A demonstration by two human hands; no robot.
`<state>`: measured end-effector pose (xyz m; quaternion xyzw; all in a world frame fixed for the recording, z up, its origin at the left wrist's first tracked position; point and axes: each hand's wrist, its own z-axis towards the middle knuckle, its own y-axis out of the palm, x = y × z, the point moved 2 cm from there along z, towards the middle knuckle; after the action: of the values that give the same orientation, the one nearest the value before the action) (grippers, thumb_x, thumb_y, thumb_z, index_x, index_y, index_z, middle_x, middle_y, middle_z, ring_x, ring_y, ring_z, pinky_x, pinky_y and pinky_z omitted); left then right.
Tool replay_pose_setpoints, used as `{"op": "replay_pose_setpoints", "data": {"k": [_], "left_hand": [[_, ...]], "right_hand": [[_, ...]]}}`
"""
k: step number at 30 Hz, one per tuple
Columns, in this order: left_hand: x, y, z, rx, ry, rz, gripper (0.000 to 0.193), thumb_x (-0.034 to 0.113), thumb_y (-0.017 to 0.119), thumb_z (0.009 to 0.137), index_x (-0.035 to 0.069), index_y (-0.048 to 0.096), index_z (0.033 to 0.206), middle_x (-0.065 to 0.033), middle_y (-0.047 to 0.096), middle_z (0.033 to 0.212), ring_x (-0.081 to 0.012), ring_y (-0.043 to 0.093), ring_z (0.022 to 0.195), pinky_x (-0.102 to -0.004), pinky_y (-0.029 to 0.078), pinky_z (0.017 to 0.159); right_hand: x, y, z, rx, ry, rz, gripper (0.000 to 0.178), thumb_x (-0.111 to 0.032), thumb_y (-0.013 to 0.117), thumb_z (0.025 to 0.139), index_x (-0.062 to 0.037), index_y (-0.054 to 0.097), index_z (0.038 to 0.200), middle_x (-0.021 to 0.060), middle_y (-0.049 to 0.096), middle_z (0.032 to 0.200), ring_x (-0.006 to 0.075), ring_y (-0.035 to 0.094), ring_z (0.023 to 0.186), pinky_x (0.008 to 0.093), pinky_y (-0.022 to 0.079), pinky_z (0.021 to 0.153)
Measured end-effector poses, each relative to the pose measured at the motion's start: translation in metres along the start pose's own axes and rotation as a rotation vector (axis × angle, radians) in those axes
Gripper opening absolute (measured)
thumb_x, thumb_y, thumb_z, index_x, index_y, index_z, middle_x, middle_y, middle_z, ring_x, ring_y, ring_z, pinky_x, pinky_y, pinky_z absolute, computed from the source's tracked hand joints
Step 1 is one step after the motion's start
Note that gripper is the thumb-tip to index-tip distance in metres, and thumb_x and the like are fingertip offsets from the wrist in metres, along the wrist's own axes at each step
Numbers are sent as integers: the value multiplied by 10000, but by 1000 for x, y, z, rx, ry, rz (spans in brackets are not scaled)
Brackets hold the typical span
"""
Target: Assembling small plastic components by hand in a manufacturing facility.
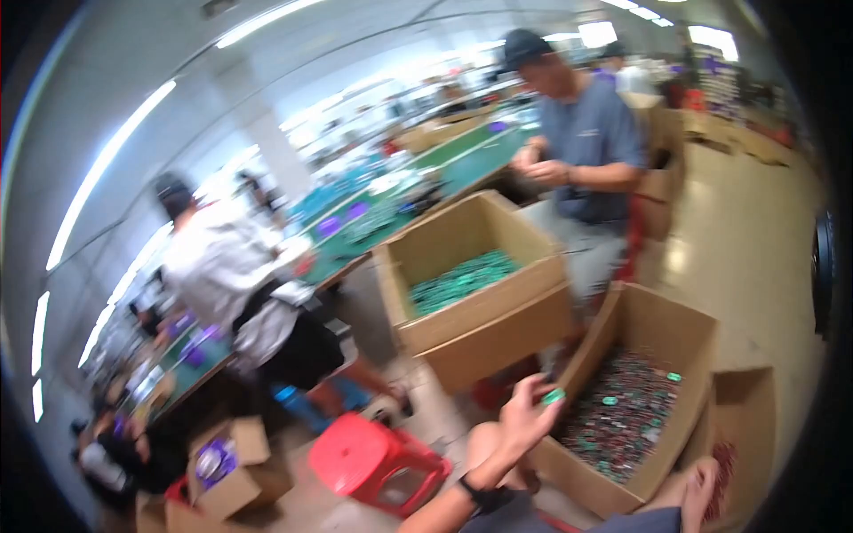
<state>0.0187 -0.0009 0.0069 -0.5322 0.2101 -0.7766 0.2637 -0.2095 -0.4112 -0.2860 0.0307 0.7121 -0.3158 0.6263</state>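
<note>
My left hand (526,416), with a dark band on the wrist, is raised beside a large open carton. Between its fingertips it pinches a small bright green piece (554,396), too blurred to name. To its right, the carton (668,327) holds a heap of small dark red and green pieces (622,409). My right hand (699,487) is low at the right, its fingers curled together, near a second carton (751,400) with red pieces (724,471) in it. Whatever the right hand holds, if anything, is hidden.
A carton of green pieces (466,282) stands ahead on another box. A red plastic stool (360,453) is at the left. Beyond the cartons, one person (586,133) stands handling something small; another person (227,266) works at the long green bench (444,178). An open box (235,475) holds purple items.
</note>
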Motion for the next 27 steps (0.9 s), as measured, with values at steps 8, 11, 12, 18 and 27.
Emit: {"op": "replay_pose_setpoints", "data": {"k": [8,11,12,18,27], "left_hand": [[20,-19,92,345,-27,-127,456,132,712,803,26,515,1200,-142,737,995,-263,720,953,-346,554,861],[12,-36,117,403,11,-144,393,103,693,790,29,535,1143,-157,729,895,-310,716,802,-402,563,733],[13,-40,133,402,6,-124,389,102,694,786,28,536,1134,-158,727,876,-314,713,783,-410,565,722],[-9,-86,193,357,13,134,441,124,711,758,51,558,1165,-171,698,875,-297,701,731,-411,578,681],[-111,-126,271,130,-254,418,452,167,702,726,24,618,1147,-158,749,955,-281,728,893,-375,569,839]], "right_hand": [[-146,-2,75,-567,-50,-476,548,-331,637,935,33,529,1330,278,532,1354,398,484,1272,446,361,1098],[-150,4,82,-677,-57,-572,564,-342,637,934,24,524,1347,287,514,1379,412,460,1309,455,342,1117],[-144,5,89,-701,-65,-605,572,-347,637,933,24,520,1353,283,511,1384,411,458,1311,452,336,1123],[-114,35,99,-565,-239,-617,661,-116,700,791,29,414,1369,281,456,1361,430,441,1288,462,342,1114],[-96,42,101,-822,192,-742,712,-345,703,830,62,437,1350,339,487,1342,476,481,1255,497,406,1062]]}}
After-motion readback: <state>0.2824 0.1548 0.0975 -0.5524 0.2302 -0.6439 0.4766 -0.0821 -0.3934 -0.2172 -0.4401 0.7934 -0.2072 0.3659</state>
